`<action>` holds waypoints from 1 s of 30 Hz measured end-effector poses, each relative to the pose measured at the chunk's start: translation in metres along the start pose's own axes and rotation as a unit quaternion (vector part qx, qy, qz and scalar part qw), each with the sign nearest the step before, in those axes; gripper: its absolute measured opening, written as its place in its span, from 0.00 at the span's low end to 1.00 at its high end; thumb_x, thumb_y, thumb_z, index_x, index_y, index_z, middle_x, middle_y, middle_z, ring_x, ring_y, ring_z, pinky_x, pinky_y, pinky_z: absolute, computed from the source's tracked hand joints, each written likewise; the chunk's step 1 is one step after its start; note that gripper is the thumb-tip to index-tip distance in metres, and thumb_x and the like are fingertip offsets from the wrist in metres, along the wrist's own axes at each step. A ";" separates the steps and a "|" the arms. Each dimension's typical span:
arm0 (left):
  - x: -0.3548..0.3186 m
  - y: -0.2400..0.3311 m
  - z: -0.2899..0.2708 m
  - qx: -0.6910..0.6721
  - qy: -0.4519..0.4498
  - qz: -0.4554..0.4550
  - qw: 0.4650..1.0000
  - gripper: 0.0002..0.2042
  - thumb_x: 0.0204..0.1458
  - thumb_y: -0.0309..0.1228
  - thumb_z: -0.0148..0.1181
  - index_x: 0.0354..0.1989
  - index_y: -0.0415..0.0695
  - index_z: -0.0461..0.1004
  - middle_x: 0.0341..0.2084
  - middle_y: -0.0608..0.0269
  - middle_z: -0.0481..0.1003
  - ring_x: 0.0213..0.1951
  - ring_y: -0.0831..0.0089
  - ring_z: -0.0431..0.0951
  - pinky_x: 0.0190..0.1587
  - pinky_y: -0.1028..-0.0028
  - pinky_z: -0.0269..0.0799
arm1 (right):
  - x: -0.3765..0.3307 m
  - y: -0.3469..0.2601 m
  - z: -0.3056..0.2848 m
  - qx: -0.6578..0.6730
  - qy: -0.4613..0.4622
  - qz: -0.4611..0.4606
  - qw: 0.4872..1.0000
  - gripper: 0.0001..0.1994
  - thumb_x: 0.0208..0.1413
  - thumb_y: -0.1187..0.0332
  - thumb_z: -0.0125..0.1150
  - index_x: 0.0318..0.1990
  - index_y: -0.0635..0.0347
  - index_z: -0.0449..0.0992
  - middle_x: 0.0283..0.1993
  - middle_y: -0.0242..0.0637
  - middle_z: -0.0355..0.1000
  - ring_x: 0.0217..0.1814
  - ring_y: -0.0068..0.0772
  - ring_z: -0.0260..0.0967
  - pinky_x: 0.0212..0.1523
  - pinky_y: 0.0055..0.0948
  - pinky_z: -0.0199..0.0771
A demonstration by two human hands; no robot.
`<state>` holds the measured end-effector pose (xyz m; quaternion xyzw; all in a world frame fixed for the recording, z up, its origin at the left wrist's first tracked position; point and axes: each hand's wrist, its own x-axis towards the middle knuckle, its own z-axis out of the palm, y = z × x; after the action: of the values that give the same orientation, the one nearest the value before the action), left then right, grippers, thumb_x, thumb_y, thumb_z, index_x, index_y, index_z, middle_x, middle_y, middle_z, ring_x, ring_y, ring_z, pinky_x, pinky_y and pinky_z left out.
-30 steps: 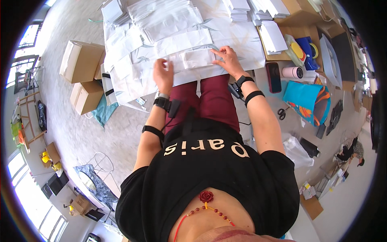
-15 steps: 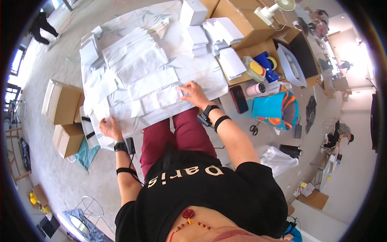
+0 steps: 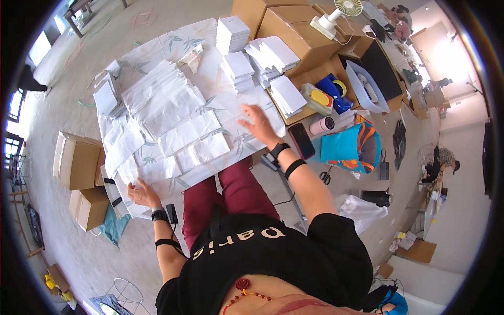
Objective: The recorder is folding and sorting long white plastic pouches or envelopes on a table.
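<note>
My right hand [image 3: 258, 125] is in the air over the table's right part, fingers apart and nothing in them. My left hand [image 3: 144, 193] is at the table's near left edge, fingers spread, beside the end of a thin white strip [image 3: 128, 169]. Between the hands, a row of flat white pieces [image 3: 210, 149], like paper or thin bags, lies along the near edge. Behind that row is a longer white piece [image 3: 189, 131], then a big fanned pile of white sheets [image 3: 163, 94].
Stacks of white cards [image 3: 237, 68] stand at the table's back right, and a white stack [image 3: 107, 97] at the left. Right of it are an open cardboard box [image 3: 310, 73], phone [image 3: 301, 140], pink bottle [image 3: 322, 125] and blue bag [image 3: 341, 149]. Cartons [image 3: 79, 160] stand left.
My right hand has come off the row of white pieces and risen to the right, its fingers opening. My left hand stays near the table's left edge. The whole view has shifted slightly.
</note>
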<state>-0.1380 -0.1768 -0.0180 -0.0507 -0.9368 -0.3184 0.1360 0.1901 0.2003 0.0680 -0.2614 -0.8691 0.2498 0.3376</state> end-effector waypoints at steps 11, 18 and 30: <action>-0.008 0.008 0.008 0.078 0.026 -0.003 0.997 0.29 0.65 0.58 0.53 0.61 0.47 0.71 0.57 0.58 0.73 0.63 0.56 0.69 0.63 0.53 0.59 | 0.149 0.140 -0.230 -0.244 0.286 0.081 0.923 0.26 0.53 0.60 0.77 0.54 0.65 0.73 0.54 0.53 0.73 0.60 0.56 0.68 0.61 0.46 0.68; -0.007 0.007 0.007 0.111 0.023 0.010 0.994 0.29 0.65 0.59 0.51 0.61 0.47 0.71 0.56 0.57 0.73 0.62 0.56 0.69 0.62 0.52 0.60 | 0.221 0.227 -0.300 -0.326 0.210 0.121 0.914 0.43 0.46 0.51 0.80 0.64 0.67 0.66 0.62 0.59 0.69 0.67 0.60 0.64 0.68 0.49 0.65; -0.009 0.015 0.006 0.114 0.004 0.018 0.993 0.28 0.67 0.57 0.50 0.61 0.46 0.70 0.57 0.56 0.71 0.62 0.55 0.69 0.63 0.52 0.59 | 0.286 0.261 -0.340 -0.093 0.054 0.133 0.985 0.51 0.39 0.52 0.86 0.69 0.63 0.63 0.62 0.44 0.74 0.65 0.39 0.71 0.70 0.38 0.66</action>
<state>-0.1281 -0.1613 -0.0168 -0.0505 -0.9653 -0.2074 0.1504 0.3274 0.6591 0.2591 -0.4183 -0.8265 0.1960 0.3218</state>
